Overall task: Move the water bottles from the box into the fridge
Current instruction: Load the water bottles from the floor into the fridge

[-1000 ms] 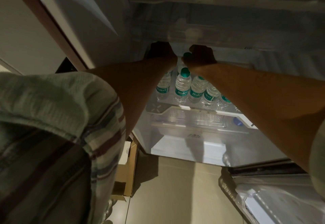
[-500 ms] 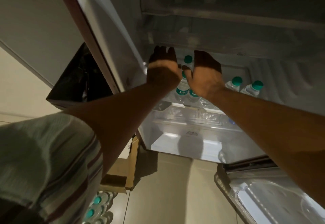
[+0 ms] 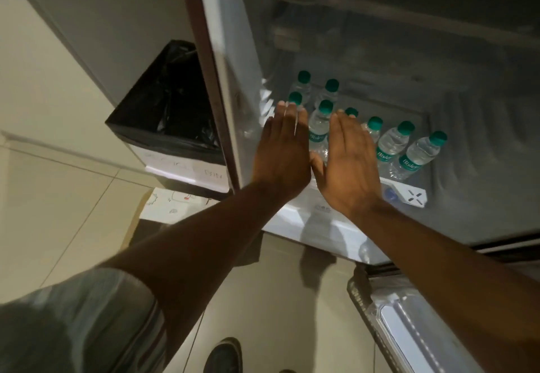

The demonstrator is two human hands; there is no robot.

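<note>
Several clear water bottles (image 3: 418,154) with green caps stand in rows on the bottom shelf (image 3: 409,194) of the open fridge. My left hand (image 3: 285,150) and my right hand (image 3: 349,162) hang side by side in front of the shelf, fingers straight, holding nothing. They partly hide the bottles at the front left. One bottle (image 3: 318,130) shows between the two hands. The box is only partly in view, as a cardboard edge (image 3: 131,223) on the floor at the left, behind my left forearm.
A bin (image 3: 172,127) lined with a black bag stands left of the fridge wall (image 3: 222,80). The open fridge door (image 3: 415,328) reaches out at the lower right. My shoe (image 3: 225,355) is on the tiled floor below.
Both hands have drawn back out of the fridge, from deep over the bottles to in front of the shelf. The camera has risen and more bottles are now uncovered.
</note>
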